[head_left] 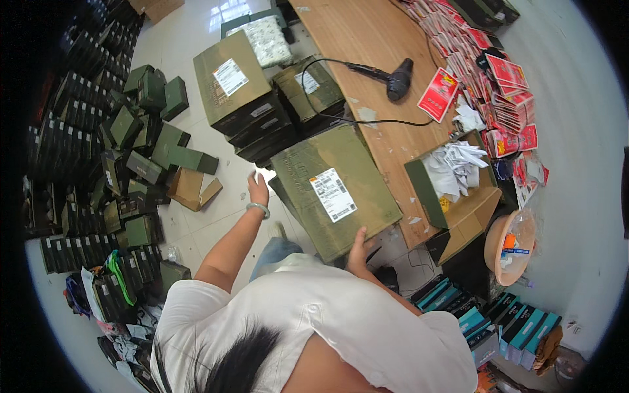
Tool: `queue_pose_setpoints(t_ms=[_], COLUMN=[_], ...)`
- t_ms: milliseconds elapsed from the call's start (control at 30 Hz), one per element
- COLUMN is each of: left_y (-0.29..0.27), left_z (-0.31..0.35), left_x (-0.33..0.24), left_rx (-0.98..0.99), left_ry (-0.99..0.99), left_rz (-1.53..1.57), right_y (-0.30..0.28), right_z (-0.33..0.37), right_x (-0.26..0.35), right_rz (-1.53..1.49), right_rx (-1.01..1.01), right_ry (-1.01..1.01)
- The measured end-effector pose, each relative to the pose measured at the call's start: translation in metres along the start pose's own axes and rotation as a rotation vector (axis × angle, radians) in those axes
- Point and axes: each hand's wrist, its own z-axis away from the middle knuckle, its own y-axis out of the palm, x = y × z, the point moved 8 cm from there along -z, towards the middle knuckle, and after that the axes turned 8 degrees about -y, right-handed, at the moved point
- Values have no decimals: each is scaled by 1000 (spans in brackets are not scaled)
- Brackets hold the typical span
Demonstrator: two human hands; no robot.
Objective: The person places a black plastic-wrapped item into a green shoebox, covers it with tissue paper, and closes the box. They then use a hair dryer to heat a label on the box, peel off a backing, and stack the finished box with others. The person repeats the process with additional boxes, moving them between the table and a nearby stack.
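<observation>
In front of me is a flat olive-green cardboard box with a white shipping label on its top. My right hand grips its near right edge, thumb on the top face and the other fingers hidden underneath. Beside the box's left edge, apart from it, my left hand hangs in the air with fingers stretched out and nothing in it. A bracelet circles that wrist. Just beyond, a stack of similar labelled boxes stands on the floor next to a second, lower stack.
The wooden table on the right bears a black hair dryer, red packets and an open box of crumpled paper. A peach bin stands below. Scattered green boxes and an opened brown carton lie left.
</observation>
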Motion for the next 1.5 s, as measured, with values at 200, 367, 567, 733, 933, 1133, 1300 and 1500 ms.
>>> queue_pose_setpoints(t_ms=[200, 367, 567, 733, 933, 1133, 1300, 1500], left_y=[71, 123, 101, 115, 134, 132, 27, -134], left_z=[22, 8, 13, -3, -20, -63, -99, -162], left_x=[88, 89, 62, 59, -11, 4, 54, 162], left_rx=[629, 657, 719, 838, 989, 1084, 922, 455], left_ry=[-839, -776, -688, -674, -654, -369, -553, -765], left_rz=[455, 410, 124, 18, 253, -276, -201, -19], right_y=[26, 6, 11, 22, 47, 37, 19, -38], right_z=[11, -3, 12, 8, 6, -7, -21, -38], right_x=[20, 14, 21, 29, 53, 55, 38, -2], right_rz=[-388, -339, -180, -112, -167, 45, 198, 814], right_rx=[-10, 71, -1, 33, -41, -26, -56, -195], right_ry=[98, 81, 127, 88, 189, 90, 55, -96])
